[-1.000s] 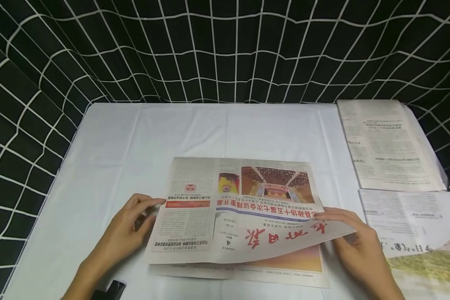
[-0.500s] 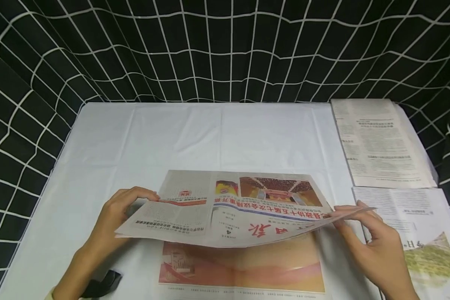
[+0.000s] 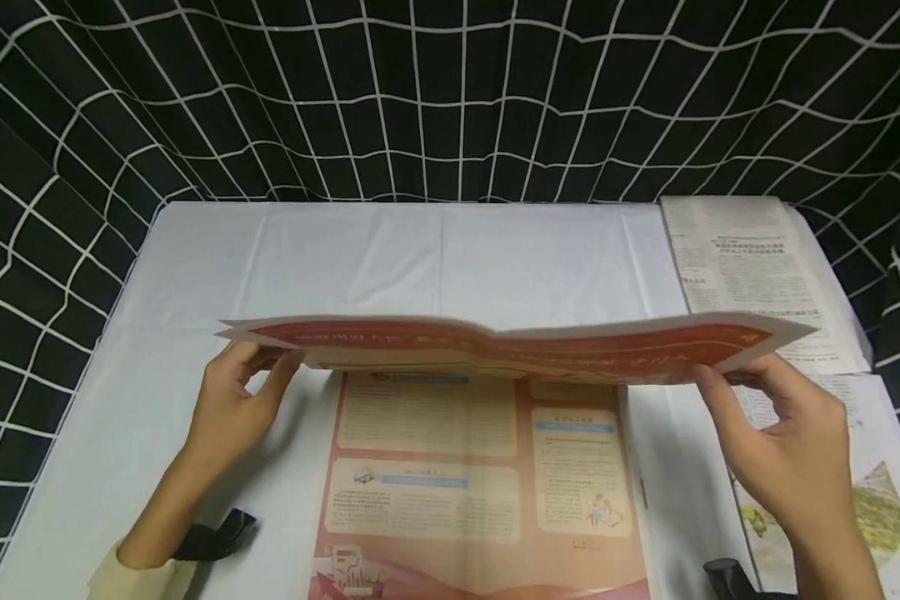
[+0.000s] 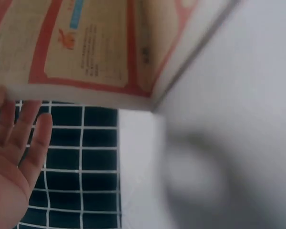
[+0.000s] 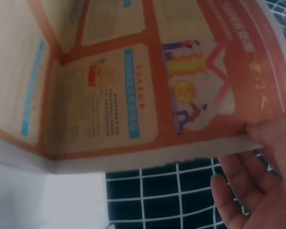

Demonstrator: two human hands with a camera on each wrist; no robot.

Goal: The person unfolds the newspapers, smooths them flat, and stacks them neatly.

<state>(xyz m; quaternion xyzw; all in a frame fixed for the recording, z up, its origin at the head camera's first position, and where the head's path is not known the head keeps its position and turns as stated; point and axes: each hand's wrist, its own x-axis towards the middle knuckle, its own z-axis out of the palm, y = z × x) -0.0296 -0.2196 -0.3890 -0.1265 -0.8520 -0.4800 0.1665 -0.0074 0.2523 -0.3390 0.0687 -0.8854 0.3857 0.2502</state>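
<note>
The paper (image 3: 487, 492) was at the near side of the table (image 3: 555, 267), one half flat on it and the other raised between two hands. The left hand (image 3: 236, 408) pinched one end of the lifted edge, thumb on the near face; the left wrist view showed its other fingers spread apart beyond the edge. The right hand (image 3: 787, 442) gripped the opposite end, thumb in front, some fingers loosely parted behind. The unfolding seemed roughly halfway: the coloured inside was exposed on both sides of the crease, but the lifted half was neither laid down nor let go. At the right, a far sheet (image 3: 750, 283) and a near sheet (image 3: 885, 450) lay flat, the right hand partly hiding the latter.
</note>
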